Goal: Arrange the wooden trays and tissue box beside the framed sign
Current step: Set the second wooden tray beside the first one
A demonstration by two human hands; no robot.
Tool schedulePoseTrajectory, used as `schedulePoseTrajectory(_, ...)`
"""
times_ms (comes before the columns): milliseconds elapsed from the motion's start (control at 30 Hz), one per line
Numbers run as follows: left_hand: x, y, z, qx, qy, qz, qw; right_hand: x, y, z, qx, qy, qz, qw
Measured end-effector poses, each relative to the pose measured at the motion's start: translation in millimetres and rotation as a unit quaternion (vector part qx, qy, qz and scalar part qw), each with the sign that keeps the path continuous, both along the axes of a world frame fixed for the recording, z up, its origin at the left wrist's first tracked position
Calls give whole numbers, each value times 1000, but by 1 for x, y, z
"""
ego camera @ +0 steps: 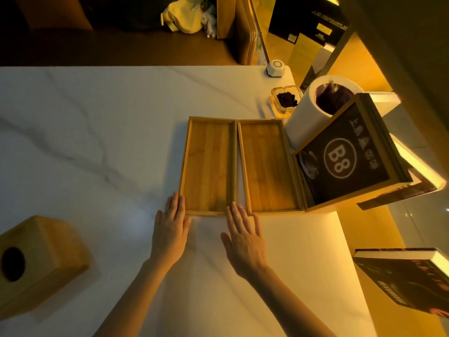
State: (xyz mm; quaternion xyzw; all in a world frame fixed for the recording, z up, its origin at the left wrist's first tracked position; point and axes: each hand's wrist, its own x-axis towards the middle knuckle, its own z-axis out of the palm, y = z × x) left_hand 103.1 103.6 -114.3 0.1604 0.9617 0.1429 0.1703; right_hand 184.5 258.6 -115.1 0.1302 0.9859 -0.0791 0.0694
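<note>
Across a pale, marble-veined worktop (97, 117), warm amber light is spilling from the right. Two wooden trays (209, 166) are lying side by side, touching, with the right tray (269, 166) sitting against the framed sign (345, 156) marked B8. Both hands are resting flat, fingers spread, holding nothing: the left hand (170, 229) is touching the left tray's near corner, the right hand (245, 239) is pressing at its near edge. A wooden tissue box (41, 261) is sitting well apart, near the left edge. Behind the sign, a white cylinder (313, 110) and glass ashtray (285, 102) are standing.
</note>
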Motion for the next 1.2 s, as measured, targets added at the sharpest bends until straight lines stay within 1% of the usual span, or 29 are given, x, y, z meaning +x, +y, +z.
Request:
schedulePoseTrajectory(233,4,6,2,15,-5,0,1000,3,4,0,-6,-29,-10,1000)
schedulePoseTrajectory(467,12,13,2,36,-30,11,999,7,8,5,-13,-29,-29,999)
schedulePoseTrajectory(900,21,19,3,46,-24,7,999,13,18,5,-17,-45,-25,999)
schedulePoseTrajectory(1200,22,17,2,55,-4,-3,998,17,17,-5,19,17,-1,1000)
